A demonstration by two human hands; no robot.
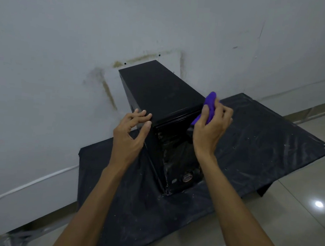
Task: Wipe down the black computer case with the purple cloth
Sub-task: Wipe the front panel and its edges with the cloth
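Black sheet (264, 152) by wall (67, 34): our left hand (130, 137), fingers loose, braces black computer case (160, 91) at near top corner; right hand (208, 131) clutches purple cloth (210, 103) at its right edge.

Glossy black computer case (160, 91); purple cloth (209, 105); black sheet (265, 136) flecked white; grey-white wall (68, 24) stained brown; beige tiles (296, 225).

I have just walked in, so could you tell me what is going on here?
A person is wiping a black computer case standing on a black-covered table. The right hand grips the purple cloth at the case's upper right edge, while the left hand touches its top front corner.
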